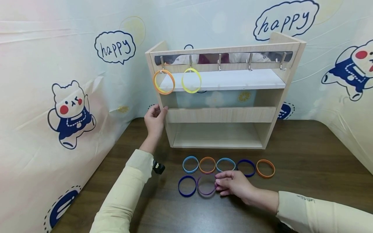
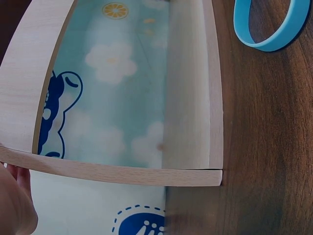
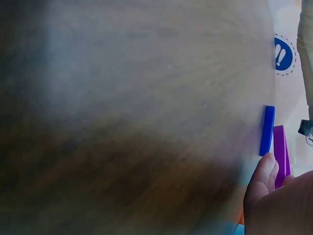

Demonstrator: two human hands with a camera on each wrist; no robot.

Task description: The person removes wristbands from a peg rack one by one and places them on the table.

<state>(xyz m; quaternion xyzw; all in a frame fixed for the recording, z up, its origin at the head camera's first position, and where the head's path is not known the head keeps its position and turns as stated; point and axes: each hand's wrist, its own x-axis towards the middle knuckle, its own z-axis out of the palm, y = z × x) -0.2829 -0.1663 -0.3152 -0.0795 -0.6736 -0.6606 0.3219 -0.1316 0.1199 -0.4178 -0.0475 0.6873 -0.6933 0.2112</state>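
Note:
My right hand (image 1: 234,186) pinches a purple silicone wristband (image 3: 279,152) by its right side, low over the table. Just left of it is a dark blue wristband (image 1: 187,195). Behind these two runs a row of light blue, orange and dark blue wristbands, with an orange wristband (image 1: 265,177) at its right end. My left hand (image 1: 155,120) grips the left side panel of a pale wooden shelf (image 1: 221,115). From the shelf's leftmost hook hangs an orange band (image 1: 165,93) with yellow showing inside it. A yellow wristband (image 1: 191,92) hangs on the second hook.
Several metal hooks line a shiny strip (image 1: 236,58) across the shelf's top; the three on the right bear no bands. The shelf stands at the back of a dark wooden table (image 1: 172,216). A printed curtain (image 1: 116,97) hangs behind and at both sides.

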